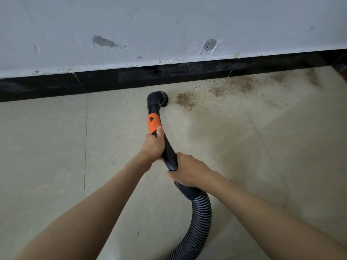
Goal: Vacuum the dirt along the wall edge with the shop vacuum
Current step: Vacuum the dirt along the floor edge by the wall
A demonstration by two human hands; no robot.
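A black vacuum wand with an orange grip section (154,123) points at the wall. Its round nozzle (161,98) sits on the floor just in front of the black baseboard (112,79). My left hand (153,145) grips the wand just below the orange part. My right hand (189,170) grips it lower down, above the cuff where the ribbed black hose (201,218) begins. Brown dirt (231,87) lies scattered on the tiles to the right of the nozzle, along the baseboard. The nearest patch (185,100) is a short gap from the nozzle.
A grey wall (169,25) with chipped patches rises above the baseboard. The beige tiled floor (47,147) stretches left and toward me. The hose curves down out of the bottom edge. A dark object (340,67) shows at the far right edge.
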